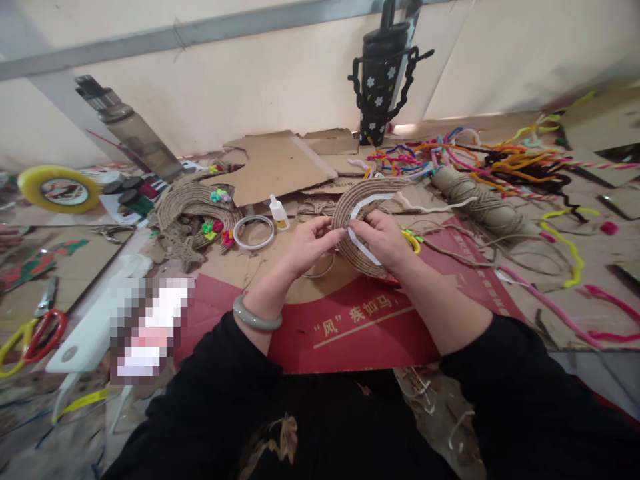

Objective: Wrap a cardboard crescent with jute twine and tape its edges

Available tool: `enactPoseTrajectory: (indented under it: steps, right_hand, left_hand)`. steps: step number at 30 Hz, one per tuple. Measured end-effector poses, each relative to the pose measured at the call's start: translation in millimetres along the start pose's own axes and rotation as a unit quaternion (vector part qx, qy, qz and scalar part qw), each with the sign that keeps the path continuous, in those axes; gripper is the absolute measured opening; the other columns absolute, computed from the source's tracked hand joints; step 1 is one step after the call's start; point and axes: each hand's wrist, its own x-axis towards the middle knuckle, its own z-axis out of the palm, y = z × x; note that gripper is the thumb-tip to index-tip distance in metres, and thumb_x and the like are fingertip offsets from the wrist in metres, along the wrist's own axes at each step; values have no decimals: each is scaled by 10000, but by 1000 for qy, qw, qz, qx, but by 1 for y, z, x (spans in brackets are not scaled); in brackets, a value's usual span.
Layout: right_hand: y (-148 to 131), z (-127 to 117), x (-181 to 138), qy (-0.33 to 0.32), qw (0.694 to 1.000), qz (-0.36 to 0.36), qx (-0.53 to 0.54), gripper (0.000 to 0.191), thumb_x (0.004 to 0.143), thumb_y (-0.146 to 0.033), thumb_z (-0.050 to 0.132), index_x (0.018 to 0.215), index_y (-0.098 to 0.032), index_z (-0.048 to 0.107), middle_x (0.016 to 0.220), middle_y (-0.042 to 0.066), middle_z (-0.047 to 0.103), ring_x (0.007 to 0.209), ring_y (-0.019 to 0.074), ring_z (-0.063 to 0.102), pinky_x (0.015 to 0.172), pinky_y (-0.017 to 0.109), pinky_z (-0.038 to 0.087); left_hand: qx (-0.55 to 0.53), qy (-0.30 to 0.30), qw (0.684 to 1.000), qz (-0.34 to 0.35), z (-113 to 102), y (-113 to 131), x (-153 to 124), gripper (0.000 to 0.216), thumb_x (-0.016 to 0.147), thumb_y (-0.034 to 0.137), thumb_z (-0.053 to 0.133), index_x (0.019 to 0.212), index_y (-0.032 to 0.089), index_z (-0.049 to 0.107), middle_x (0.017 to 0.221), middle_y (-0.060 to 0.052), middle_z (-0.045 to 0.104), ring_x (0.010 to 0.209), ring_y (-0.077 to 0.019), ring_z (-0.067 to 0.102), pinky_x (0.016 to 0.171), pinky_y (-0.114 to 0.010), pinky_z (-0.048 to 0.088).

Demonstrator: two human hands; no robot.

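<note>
A crescent-shaped piece covered in rows of brown twine (345, 200) is held up between both hands. Along its inner curve runs a white strip (367, 252), which looks like tape. My left hand (315, 245) pinches the left side of the piece, thumb on the strip. On the inner side, my right hand (384, 240) grips it with thumb and bent fingers close to the left thumb. Some fingertips are hidden behind the piece. Beneath the hands lies a red printed cardboard sheet (350, 333). A small white glue bottle (279, 213) stands left of the hands.
Left are a twine-covered curved piece with pompoms (200, 207), a tape ring (254, 232), yellow tape roll (60, 189), scissors (37, 333) and a phone (153, 327). A black tumbler (383, 80) stands behind. Right lie a twine spool (485, 200) and tangled pipe cleaners (500, 163).
</note>
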Motion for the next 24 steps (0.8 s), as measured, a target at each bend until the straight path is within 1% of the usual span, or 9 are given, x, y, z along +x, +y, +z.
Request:
enactPoseTrajectory:
  steps: [3,7,10,13,16,19,22,24]
  right_hand:
    - [-1,1,0,8,1000,1,-3,186,657,-366,623,688,-183,614,616,-18,594,569,120,501,541,262,406]
    - [-1,2,1,12,999,-21,-26,189,660,-360,607,701,-175,618,633,-20,590,592,121,501,577,269,412]
    - [1,1,1,4,999,-25,-42,199,675,-370,596,687,-172,611,614,-25,568,581,117,485,568,267,398]
    - [1,1,0,-7,999,-20,-43,209,684,-378,595,669,-169,605,606,-22,563,574,117,482,558,267,395]
    - [0,1,0,-4,1000,-7,-22,222,673,-390,606,689,-168,606,621,-17,578,569,116,489,550,269,401]
    - [-1,1,0,15,1000,10,-19,238,673,-413,610,686,-177,587,593,-24,556,533,104,456,512,261,374]
    - [0,1,0,20,1000,14,-18,255,684,-441,607,688,-191,556,593,-27,536,532,103,447,498,256,357]
    - [0,1,0,2,1000,9,-19,276,692,-464,607,702,-195,545,623,-23,540,560,109,460,511,256,362]
  left_hand:
    - [8,-3,1000,-13,3,-3,0,248,711,303,686,891,141,632,731,-3,604,610,-101,522,582,-244,440]
    - [6,-11,1000,-19,6,-6,0,171,720,228,633,861,138,596,704,16,578,609,-95,521,594,-240,439]
    - [7,-9,1000,-6,5,-6,0,141,715,169,606,851,141,585,731,18,584,643,-93,528,634,-238,446]
    - [10,-3,1000,-11,5,-3,-1,132,709,132,592,840,141,585,740,17,589,652,-92,525,630,-234,438]
    - [-17,-3,999,-41,6,0,-2,118,715,158,617,827,139,583,719,17,586,624,-87,518,596,-226,429]
    - [-64,-11,995,-71,8,3,-3,189,709,245,677,836,137,590,711,10,590,608,-88,530,574,-224,428]
    - [-89,-18,993,-75,9,2,-3,233,661,276,719,810,135,607,699,6,598,593,-85,523,566,-224,420]
    - [-94,-1,993,-69,8,1,-2,236,639,285,734,772,141,603,673,11,588,578,-85,505,553,-226,404]
